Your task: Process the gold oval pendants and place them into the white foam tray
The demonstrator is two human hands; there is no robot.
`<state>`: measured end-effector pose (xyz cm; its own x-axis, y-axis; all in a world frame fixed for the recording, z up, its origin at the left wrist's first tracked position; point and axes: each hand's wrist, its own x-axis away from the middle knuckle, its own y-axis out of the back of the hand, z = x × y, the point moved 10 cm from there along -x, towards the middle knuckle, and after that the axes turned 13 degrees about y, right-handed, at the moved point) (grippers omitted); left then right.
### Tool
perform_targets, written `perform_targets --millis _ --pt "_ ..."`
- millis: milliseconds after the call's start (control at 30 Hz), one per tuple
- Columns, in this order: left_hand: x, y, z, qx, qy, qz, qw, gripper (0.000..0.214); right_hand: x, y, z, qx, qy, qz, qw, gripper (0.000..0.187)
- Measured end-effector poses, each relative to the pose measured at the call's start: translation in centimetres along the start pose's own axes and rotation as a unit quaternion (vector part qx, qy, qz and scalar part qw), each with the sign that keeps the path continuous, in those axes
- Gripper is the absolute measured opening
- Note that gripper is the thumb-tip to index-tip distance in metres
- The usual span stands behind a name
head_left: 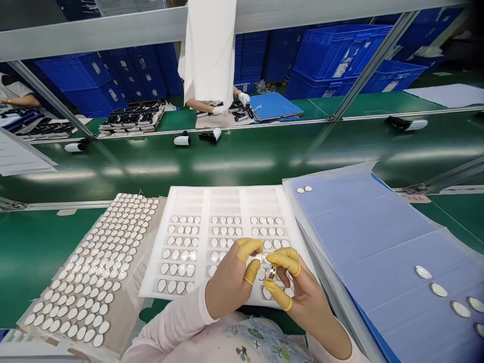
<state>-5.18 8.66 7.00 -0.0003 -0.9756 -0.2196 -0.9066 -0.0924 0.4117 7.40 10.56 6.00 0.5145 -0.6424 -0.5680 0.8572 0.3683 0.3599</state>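
My right hand (298, 282), with yellow finger cots on its fingertips, pinches a small shiny gold-edged oval piece (271, 272) on its edge between thumb and fingers. My left hand (232, 269), also in yellow finger cots, is just to the left of it. Its thumb and index finger are curved and apart, and I see nothing between them. Both hands are above a white foam tray (206, 201), whose slots hold rows of white oval pieces with dark rims (180, 269). Part of the tray's right column is hidden behind my hands.
On the left, a brown board (130, 282) carries many white oval pieces. A blue-covered stack (351, 227) on the right bears several loose ones. Beyond a green conveyor belt (151, 169) with black-and-white parts, a gloved co-worker (212, 55) handles black parts. Metal bars (370, 60) frame the line.
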Motion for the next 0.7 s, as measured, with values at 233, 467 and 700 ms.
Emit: perform_targets --millis 233,467,700 --pt "0.3 -3.2 3.5 0.257 0.247 0.217 0.909 0.048 -0.5 -0.6 1.7 0.048 0.044 0.029 0.997 0.047" --pt "-0.9 -2.3 5.9 0.153 0.246 0.127 0.949 0.025 -0.4 -0.6 -0.8 0.115 0.016 0.042 0.992 0.045" --pt "-1.1 1.2 9.4 0.013 0.229 0.045 0.972 0.019 1.9 -1.7 -5.2 0.15 -0.048 0.098 0.983 0.041"
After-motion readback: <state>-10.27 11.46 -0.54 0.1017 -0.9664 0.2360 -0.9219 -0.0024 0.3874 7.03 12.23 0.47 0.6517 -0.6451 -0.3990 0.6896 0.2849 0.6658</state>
